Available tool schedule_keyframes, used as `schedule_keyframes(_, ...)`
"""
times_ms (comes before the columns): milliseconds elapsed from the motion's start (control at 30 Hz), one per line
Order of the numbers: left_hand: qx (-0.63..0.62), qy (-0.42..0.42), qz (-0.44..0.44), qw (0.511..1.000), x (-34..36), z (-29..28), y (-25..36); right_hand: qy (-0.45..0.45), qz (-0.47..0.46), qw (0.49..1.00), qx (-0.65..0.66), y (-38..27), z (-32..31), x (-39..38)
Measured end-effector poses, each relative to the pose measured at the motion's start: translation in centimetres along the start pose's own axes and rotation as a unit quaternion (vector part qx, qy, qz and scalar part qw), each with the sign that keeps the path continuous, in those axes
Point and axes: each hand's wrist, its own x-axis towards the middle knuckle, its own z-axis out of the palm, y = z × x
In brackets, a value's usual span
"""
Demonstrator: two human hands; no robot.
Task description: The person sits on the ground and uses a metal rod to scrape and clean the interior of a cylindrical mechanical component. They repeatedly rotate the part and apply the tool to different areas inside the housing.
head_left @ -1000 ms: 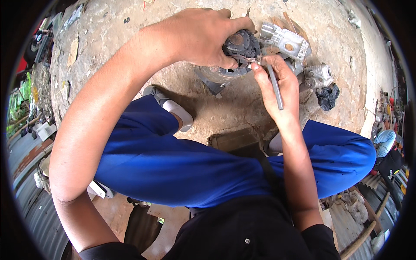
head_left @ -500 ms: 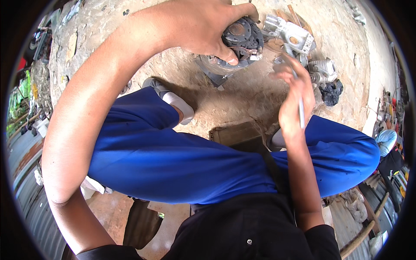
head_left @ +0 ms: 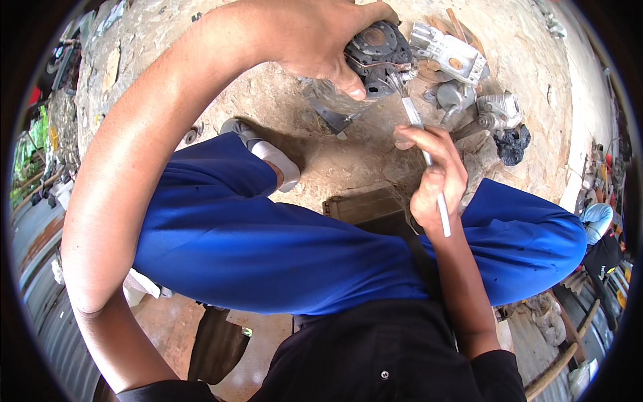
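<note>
My left hand (head_left: 321,47) is closed round a dark round metal part (head_left: 376,50) with a thin wire across it, thumb on its lower side. My right hand (head_left: 435,167) grips a thin pale rod (head_left: 412,115) pointing up at that part, some fine strands showing near its upper end. Just right of the dark part lie a silver casting (head_left: 455,53), a rounded grey metal part (head_left: 455,97) and a finned metal piece (head_left: 499,110).
A crumpled black bag (head_left: 510,146) lies on the rough concrete floor (head_left: 549,80). A flat dark case (head_left: 355,208) is between my legs. At the far right appears a person (head_left: 596,218) in light blue trousers. Clutter and corrugated metal sheets (head_left: 37,295) line the edges.
My right hand has pulled back from the dark part toward me, turning the rod so it points up at it. My left hand and that part have shifted slightly upward in view.
</note>
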Motion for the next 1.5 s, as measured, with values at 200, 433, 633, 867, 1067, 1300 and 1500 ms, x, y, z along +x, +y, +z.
schedule_keyframes(200, -0.062, -0.033, 0.007, 0.998, 0.9, 0.2, -1.0, -0.022, -0.024, 0.999, -0.034, -0.8, -0.2, -0.4)
schedule_keyframes(433, -0.055, 0.011, 0.013, 0.998, 0.8, 0.2, -1.3, -0.011, -0.023, 0.999, -0.041, -1.6, 0.1, -0.1)
schedule_keyframes(633, -0.082, 0.053, 0.094, 0.991, 1.1, 1.4, -3.5, -0.077, -0.041, 0.996, -0.024, -1.8, 0.8, -0.9)
schedule_keyframes(867, -0.092, 0.022, 0.05, 0.994, 0.4, 1.1, -2.3, -0.054, 0.034, 0.998, -0.012, -2.0, -2.0, 1.7)
schedule_keyframes(1067, -0.041, 0.151, 0.046, 0.987, 0.7, 4.0, -3.0, -0.013, 0.115, 0.993, -0.012, -4.7, -4.5, 5.9)
schedule_keyframes(1300, -0.01, 0.185, 0.058, 0.981, 1.3, 4.2, -2.6, -0.141, 0.136, 0.98, 0.047, -3.4, -4.5, 11.6)
schedule_keyframes(1500, -0.025, 0.157, 0.028, 0.987, 1.0, 3.9, -2.0, -0.183, 0.148, 0.972, 0.007, -4.4, -4.7, 12.3)
